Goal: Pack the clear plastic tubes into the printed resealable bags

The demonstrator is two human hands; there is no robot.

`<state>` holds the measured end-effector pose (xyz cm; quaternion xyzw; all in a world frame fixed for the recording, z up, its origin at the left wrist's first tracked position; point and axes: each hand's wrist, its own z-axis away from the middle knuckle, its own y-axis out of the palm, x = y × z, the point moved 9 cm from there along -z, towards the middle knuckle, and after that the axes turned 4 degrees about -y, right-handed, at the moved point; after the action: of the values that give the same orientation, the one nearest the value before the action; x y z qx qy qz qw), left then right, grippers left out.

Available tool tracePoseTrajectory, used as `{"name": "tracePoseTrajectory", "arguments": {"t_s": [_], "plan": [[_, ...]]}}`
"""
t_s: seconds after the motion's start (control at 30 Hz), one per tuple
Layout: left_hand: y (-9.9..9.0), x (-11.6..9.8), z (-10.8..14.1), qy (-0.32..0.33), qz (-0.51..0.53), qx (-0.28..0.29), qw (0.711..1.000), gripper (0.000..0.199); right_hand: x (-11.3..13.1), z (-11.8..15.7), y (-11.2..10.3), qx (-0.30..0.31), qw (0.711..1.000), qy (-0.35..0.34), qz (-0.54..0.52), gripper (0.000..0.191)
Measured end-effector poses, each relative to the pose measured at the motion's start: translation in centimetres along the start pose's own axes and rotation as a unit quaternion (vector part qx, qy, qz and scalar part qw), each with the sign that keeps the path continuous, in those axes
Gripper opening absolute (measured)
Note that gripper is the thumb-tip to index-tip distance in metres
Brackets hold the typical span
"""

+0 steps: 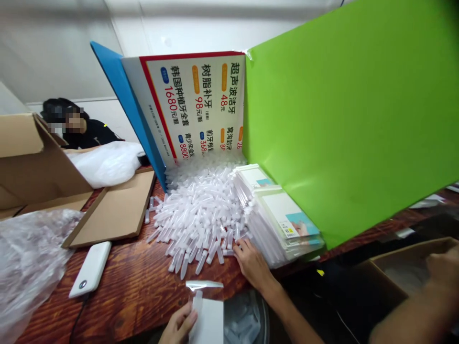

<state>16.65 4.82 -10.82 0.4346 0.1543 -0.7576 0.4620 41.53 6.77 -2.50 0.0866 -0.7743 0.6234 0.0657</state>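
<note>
My left hand (179,325), at the bottom edge, is closed on a flat white card (208,320) that seems to sit in a clear plastic sleeve. A small translucent tube (197,301) lies along the card's upper left corner beside my fingertips. Above it, a shiny strip of clear film (204,285) catches the light. My right hand (253,260) reaches to the near right edge of a large heap of white translucent tubes (204,210), fingers apart and touching or almost touching the nearest ones. Right beside it stands a stack of sleeved printed cards (287,215).
A green panel (344,119) and a printed board (193,105) wall in the heap. Left are a white power bank (91,267), cardboard box (46,167) and plastic film (32,272). A tub of tubes (245,317) stands below. Another person's arm (423,306) is at right; someone sits behind.
</note>
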Motion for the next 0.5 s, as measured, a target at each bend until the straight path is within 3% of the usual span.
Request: {"name": "tracePoseTrajectory", "arguments": {"t_s": [0.1, 0.2, 0.3, 0.37, 0.5], "plan": [[1.0, -0.3, -0.1, 0.034, -0.020, 0.042, 0.998, 0.072, 0.5, 0.2, 1.4, -0.008, 1.000, -0.018, 0.013, 0.023], [1.6, -0.3, -0.3, 0.069, -0.034, 0.078, 0.994, 0.068, 0.9, 0.3, 1.4, -0.017, 0.999, -0.028, -0.001, 0.022], [1.2, -0.1, -0.4, 0.089, -0.059, 0.074, 0.992, 0.064, 1.4, 0.6, 0.2, -0.017, 0.993, -0.033, -0.115, 0.019], [0.8, -0.1, -0.4, 0.085, -0.067, 0.059, 0.992, 0.065, 2.7, 1.0, -0.4, 0.018, 0.967, -0.063, -0.248, 0.019], [0.5, -0.3, 0.0, 0.056, -0.052, 0.049, 0.996, 0.064, 6.1, 2.4, -0.7, 0.111, 0.878, -0.130, -0.447, 0.021]]}}
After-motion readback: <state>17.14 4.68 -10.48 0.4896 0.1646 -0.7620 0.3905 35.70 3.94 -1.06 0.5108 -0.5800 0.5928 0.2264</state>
